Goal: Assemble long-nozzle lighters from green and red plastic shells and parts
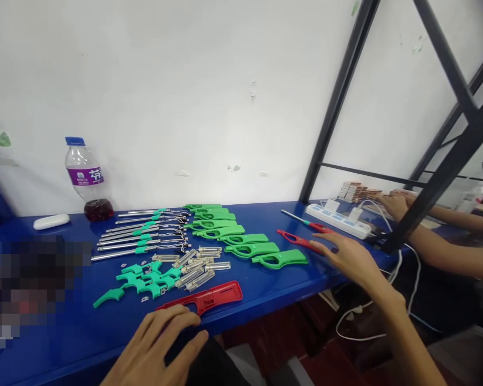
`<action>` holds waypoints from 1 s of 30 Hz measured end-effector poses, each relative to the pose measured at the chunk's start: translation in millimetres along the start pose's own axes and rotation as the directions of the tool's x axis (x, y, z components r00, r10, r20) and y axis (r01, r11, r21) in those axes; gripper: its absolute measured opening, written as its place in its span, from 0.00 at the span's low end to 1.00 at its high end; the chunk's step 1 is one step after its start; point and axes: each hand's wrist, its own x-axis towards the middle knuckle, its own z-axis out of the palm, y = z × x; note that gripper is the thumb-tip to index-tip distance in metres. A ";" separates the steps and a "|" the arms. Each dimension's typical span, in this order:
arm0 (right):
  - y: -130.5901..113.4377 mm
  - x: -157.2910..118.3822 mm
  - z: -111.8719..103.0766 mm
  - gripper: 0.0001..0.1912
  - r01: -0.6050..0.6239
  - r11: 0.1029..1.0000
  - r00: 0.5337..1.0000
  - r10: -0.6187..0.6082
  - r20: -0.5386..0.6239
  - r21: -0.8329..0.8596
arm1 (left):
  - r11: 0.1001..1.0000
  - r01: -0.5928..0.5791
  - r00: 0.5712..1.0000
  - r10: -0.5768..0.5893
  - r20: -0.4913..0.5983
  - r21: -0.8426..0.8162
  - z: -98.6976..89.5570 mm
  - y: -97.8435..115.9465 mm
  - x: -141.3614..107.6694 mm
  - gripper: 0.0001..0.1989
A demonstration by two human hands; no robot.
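My left hand [161, 343] is at the table's front edge, fingers spread, at the narrow end of a red lighter casing half [221, 297]. Its fingertips overlap the casing; whether they touch it I cannot tell. Further right, my right hand [348, 260] reaches with outstretched fingers over another red casing piece [295, 239]. Just behind that lies a red lighter with a metal rod [293, 216]. Green casing halves [282, 259] lie in a column mid-table. Left of them are metal lighter rods with wires [121, 252], clear fuel tanks [201, 280] and teal triggers [131, 281].
A drink bottle [89, 182] and a white case [51, 221] stand by the wall. At right are a power strip [340, 220], its white cables [398, 268] and a black metal frame [334, 102]. Beyond it, another person's hands [396, 203] are near stacked small pieces [352, 191].
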 end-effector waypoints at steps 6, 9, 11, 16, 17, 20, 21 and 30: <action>28.6 3.1 36.4 0.25 -0.090 0.991 0.992 0.097 0.076 -0.097 | 0.973 0.180 0.983 -0.183 0.003 0.145 5.2 15.8 -13.3 0.30; 31.6 -0.9 29.7 0.25 -0.063 0.994 0.998 0.064 0.006 -0.092 | 0.925 0.314 0.946 -0.324 0.013 0.213 -5.0 11.5 -20.1 0.38; 31.6 -6.3 17.2 0.26 -0.056 0.994 0.995 0.048 -0.086 -0.099 | 0.936 0.294 0.952 -0.305 0.032 0.195 -15.1 4.7 -24.1 0.38; -8.3 -27.4 -12.3 0.31 0.108 0.989 0.955 -0.076 -0.288 0.101 | 0.918 0.389 0.917 -0.394 0.066 0.077 -30.5 1.3 -27.9 0.36; -26.4 -31.5 -14.6 0.28 0.203 0.962 0.949 -0.148 -0.279 0.181 | 0.896 0.442 0.895 -0.444 0.043 0.051 -29.3 3.2 -27.1 0.31; -91.2 -39.6 -12.0 0.19 0.492 0.779 0.870 -0.449 -0.201 0.389 | 0.846 0.531 0.846 -0.533 -0.027 -0.051 -20.6 8.2 -24.0 0.24; -112.1 -40.7 -8.4 0.18 0.532 0.737 0.840 -0.522 -0.149 0.417 | 0.842 0.535 0.842 -0.538 -0.043 -0.073 -17.6 8.8 -23.1 0.23; -178.4 -41.5 18.0 0.18 0.563 0.666 0.747 -0.663 0.044 0.490 | 0.858 0.513 0.848 -0.513 -0.137 -0.036 -9.4 2.2 -18.5 0.17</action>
